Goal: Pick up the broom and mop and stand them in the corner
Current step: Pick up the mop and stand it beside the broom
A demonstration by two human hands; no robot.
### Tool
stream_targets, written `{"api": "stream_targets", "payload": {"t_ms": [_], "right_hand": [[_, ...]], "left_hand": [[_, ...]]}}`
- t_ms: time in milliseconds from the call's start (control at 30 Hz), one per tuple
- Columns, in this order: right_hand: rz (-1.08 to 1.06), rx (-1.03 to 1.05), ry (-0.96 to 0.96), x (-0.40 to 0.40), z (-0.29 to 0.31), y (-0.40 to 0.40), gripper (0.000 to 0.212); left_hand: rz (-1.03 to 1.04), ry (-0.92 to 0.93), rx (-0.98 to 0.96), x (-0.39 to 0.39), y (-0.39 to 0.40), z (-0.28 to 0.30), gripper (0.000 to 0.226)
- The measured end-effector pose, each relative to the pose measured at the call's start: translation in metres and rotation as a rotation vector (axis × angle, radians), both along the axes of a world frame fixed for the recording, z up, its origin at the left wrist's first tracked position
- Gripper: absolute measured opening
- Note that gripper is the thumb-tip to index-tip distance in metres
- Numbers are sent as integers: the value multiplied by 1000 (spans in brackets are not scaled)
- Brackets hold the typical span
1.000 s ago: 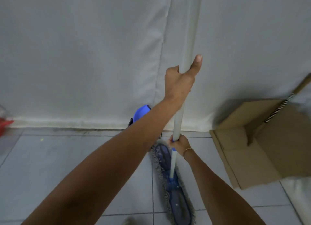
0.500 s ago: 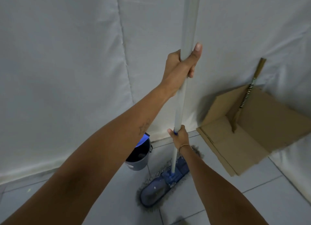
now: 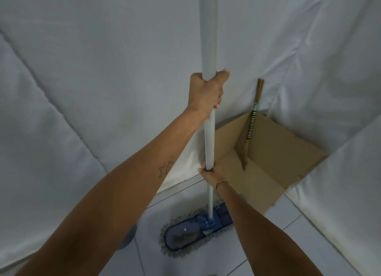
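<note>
Near the corner, head view: left hand [image 3: 207, 94] is wrapped high on the flat mop [image 3: 209, 131] pole, right hand [image 3: 213, 173] clamped low on it, pad by the floor tiles [image 3: 292, 224]. Pole looks stiff, light and smooth, likely top-heavy once leaned, so a two-point grip suits. Count: one mop, one broom [image 3: 250, 127] already propped inside one cardboard box [image 3: 268, 152] in the corner.

White padded fabric walls [image 3: 103, 79] are meeting at a corner, creased and sagging. Pale tiled floor [image 3: 299, 234] is showing thin grout lines. An open cardboard box [image 3: 278, 152] is lying in the corner. Light is looking dim and even.
</note>
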State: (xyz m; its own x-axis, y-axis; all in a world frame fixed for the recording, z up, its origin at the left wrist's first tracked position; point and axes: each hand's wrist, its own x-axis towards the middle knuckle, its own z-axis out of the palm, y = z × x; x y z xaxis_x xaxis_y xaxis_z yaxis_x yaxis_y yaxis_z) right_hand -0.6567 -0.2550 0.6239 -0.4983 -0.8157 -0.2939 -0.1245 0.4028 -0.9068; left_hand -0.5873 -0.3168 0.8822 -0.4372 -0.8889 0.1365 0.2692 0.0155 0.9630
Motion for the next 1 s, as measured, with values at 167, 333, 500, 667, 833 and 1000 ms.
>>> {"api": "stream_targets", "payload": {"t_ms": [167, 333, 500, 667, 833, 1000], "right_hand": [[56, 20, -19, -90, 4, -21, 35], [96, 61, 20, -152, 10, -36, 34], [114, 72, 57, -196, 14, -62, 24], [149, 99, 42, -247, 3, -106, 31], [128, 154, 38, -315, -13, -162, 31], [105, 186, 23, -379, -19, -208, 33]], "left_hand": [[2, 37, 21, -85, -23, 6, 51], [-20, 47, 38, -145, -41, 8, 56], [-27, 67, 46, -190, -72, 8, 57], [0, 77, 60, -243, -119, -4, 54], [-66, 63, 56, -310, -181, -21, 51], [-63, 23, 75, -376, -232, -31, 51]]}}
